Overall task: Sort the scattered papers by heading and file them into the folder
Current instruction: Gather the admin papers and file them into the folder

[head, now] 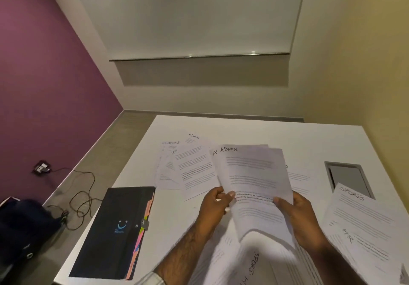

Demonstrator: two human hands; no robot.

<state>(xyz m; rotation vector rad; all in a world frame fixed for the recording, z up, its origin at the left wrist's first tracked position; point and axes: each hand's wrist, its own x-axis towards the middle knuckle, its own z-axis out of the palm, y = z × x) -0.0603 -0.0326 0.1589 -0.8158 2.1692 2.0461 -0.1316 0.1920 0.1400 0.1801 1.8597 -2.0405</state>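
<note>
Just right of the folder (115, 229), a strip of bare table (174, 218) runs up to the left hand (213, 209). That hand and the right hand (303, 220) grip a raised sheaf (254, 174), blocking the middle. Past the folder's far end, loose sheets (194, 174) overlap; behind them the table lies bare. Farthest from the folder, more sheets (358, 222) overlap a hatch (347, 174).

Left hand (215, 207) bare, forearm (183, 249) hairy, pale sleeve cuff (150, 280) behind.
</note>
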